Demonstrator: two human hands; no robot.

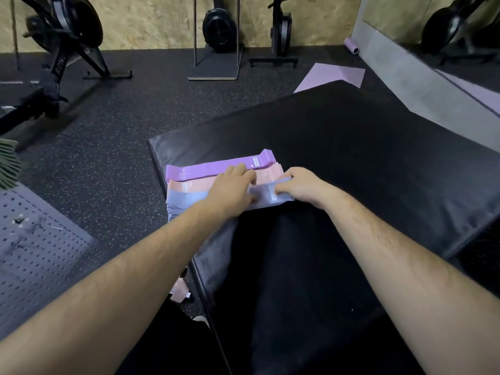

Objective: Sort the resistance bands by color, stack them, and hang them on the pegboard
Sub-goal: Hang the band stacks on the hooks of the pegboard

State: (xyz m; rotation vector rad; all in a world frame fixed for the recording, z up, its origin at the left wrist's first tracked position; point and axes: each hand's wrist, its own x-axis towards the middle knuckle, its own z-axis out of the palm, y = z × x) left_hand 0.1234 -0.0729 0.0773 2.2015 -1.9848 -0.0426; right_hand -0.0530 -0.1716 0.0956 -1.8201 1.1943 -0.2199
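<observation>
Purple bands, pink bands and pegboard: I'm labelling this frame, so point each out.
purple bands (pixel 211 168), head view, middle of the top face.
pink bands (pixel 186 186), head view, bare left end.
pegboard (pixel 40 253), head view, perforated face.

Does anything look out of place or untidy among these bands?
Yes. What looks like a pale pink band lies on the floor beside the black mat, away from the purple stack, pink stack and blue stack, whose left end fans out.
</observation>
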